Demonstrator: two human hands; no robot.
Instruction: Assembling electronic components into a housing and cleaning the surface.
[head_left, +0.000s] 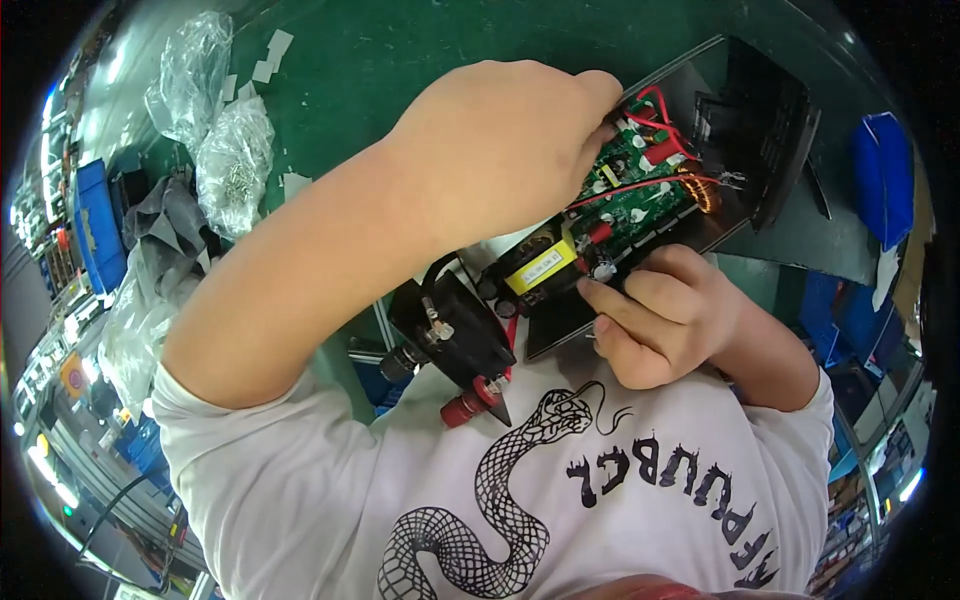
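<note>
A green circuit board (640, 205) with red wires, a copper-wound coil (703, 190) and a yellow-wrapped transformer (543, 266) sits tilted in an opened black metal housing (755, 130). My left hand (500, 145) reaches across from the left and is closed at the board's upper left edge; its fingertips are mostly hidden. Below the board, my right hand (665, 315) has curled fingers, with one fingertip against the parts beside the transformer. Whatever lies between those fingers is too small to make out. Close to my shirt is a black end panel (455, 335) with red and black terminal posts.
Clear plastic bags (235, 165) of small parts lie at the far left of the green work surface (350, 70), near white paper scraps (278, 45). Blue bins (97, 225) and grey cloth (175, 220) stand left. A blue container (885, 180) is at the right.
</note>
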